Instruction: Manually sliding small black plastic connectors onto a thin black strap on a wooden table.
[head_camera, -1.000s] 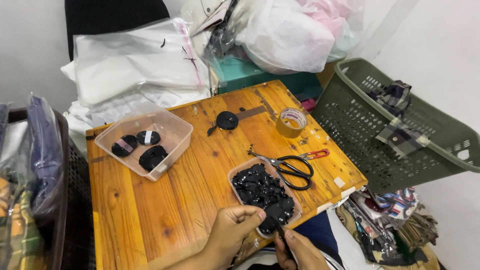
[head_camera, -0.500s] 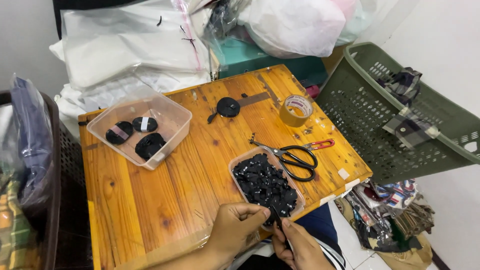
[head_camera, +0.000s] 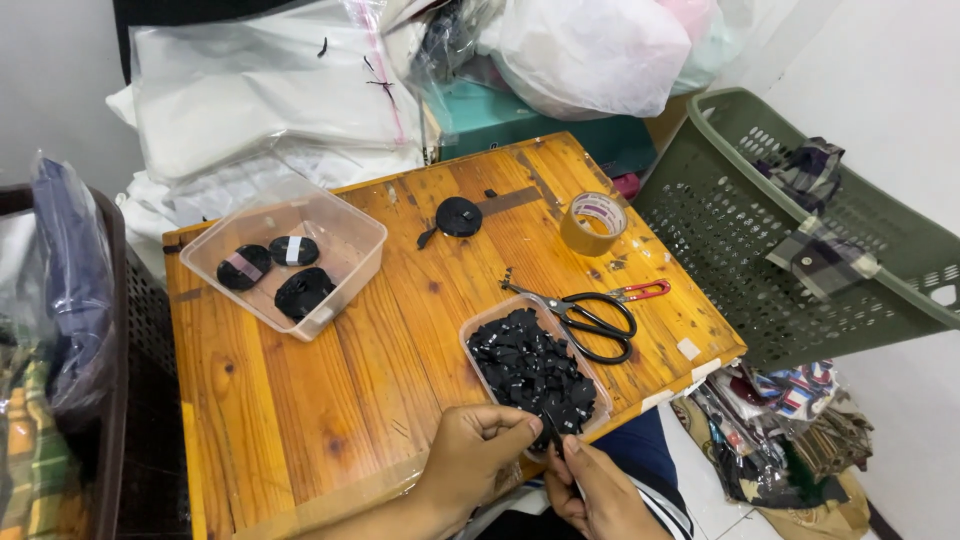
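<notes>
My left hand (head_camera: 470, 455) and my right hand (head_camera: 595, 490) meet at the near edge of a small wooden table (head_camera: 350, 340). Together they pinch a small black piece (head_camera: 552, 437) between the fingertips, just beside a clear tray (head_camera: 478, 340) filled with several small black pieces. The right hand also seems to hold a thin dark tool, partly hidden.
Black-handled scissors (head_camera: 595, 320) lie right of the tray. A tape roll (head_camera: 592, 222) and a black coil (head_camera: 458, 216) sit farther back. A clear tub (head_camera: 350, 225) with three black rolls stands at the left. A green basket (head_camera: 800, 230) is at the right, plastic bags (head_camera: 280, 90) behind.
The view has shifted down and slightly right on the table. My hands stay together at the tray's near corner, working the small black piece.
</notes>
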